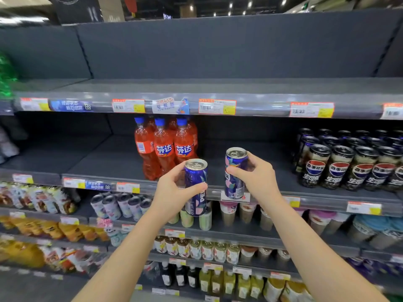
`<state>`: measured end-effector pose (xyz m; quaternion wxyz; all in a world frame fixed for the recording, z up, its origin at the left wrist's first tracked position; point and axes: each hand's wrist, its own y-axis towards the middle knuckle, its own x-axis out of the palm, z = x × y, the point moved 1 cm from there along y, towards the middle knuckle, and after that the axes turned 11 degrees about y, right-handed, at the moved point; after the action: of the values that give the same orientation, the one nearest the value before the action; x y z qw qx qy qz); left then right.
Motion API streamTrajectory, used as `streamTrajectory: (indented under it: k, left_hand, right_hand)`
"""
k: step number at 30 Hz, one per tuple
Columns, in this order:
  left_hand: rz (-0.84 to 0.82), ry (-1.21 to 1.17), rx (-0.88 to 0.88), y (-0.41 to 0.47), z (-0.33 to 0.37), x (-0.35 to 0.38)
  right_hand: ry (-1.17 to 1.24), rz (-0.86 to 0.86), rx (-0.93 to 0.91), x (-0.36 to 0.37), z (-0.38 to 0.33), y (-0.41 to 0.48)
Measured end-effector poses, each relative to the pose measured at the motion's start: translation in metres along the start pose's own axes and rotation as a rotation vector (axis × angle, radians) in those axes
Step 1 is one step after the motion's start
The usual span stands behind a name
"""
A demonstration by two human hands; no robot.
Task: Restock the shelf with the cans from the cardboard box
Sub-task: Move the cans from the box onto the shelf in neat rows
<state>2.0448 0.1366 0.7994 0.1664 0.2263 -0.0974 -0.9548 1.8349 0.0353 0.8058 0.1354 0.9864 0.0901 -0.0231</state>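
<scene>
My left hand (174, 190) grips a tall blue can (197, 192) with a pink pattern, held upright in front of the second shelf's edge. My right hand (258, 178) grips a second, matching blue can (235, 171), a little higher and further in, its base at the front lip of the dark grey shelf (218, 166). Both cans show silver tops with pull tabs. The cardboard box is out of view.
Orange soda bottles (165, 147) stand just left of the cans on the same shelf. Black cola cans (349, 162) fill the shelf's right end. The top shelf (196, 86) holds nothing. Lower shelves carry cups, bottles and snack bags.
</scene>
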Motion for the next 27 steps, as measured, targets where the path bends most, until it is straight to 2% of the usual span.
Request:
streamTrajectory:
  k: [14,27]
  left_hand:
    - [-0.034,-0.008,-0.028,0.067,-0.042,0.014]
    - [-0.152,0.02,0.07,0.08,-0.049,-0.006]
  right_hand:
    - [0.025,0.073,0.01,0.04,0.073,0.102]
    - [-0.131,0.152,0.081,0.055,0.087,0.108]
